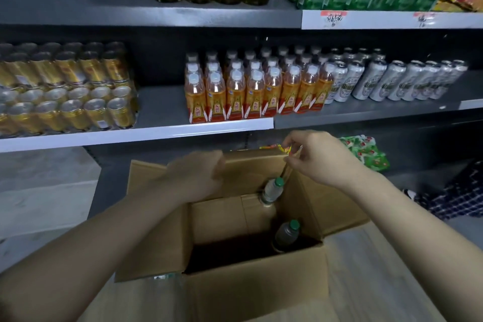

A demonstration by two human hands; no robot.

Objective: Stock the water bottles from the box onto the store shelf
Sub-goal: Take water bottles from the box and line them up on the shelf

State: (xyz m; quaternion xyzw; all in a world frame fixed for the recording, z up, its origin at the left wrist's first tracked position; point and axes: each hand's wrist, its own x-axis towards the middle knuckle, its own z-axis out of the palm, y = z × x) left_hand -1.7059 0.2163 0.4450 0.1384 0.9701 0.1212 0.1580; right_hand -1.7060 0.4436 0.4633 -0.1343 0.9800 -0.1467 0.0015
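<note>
An open cardboard box (256, 293) stands on the floor below the shelves. Inside it are two clear water bottles with green caps. One bottle (273, 189) leans at the far inner wall, and the other (287, 234) stands deeper on the right. My left hand (198, 175), blurred, grips the left end of the far flap (251, 167). At that flap's right corner, my right hand (321, 157) pinches the cardboard between thumb and fingers. The store shelf (130, 136) runs above the box.
On the middle shelf, packs of gold cans (68, 91) sit left, orange drink bottles (256, 91) centre and silver cans (397, 81) right, with a bare gap (162, 104) between the first two. Green snack packets (366, 151) lie on the low shelf. Checked fabric (454, 191) is at right.
</note>
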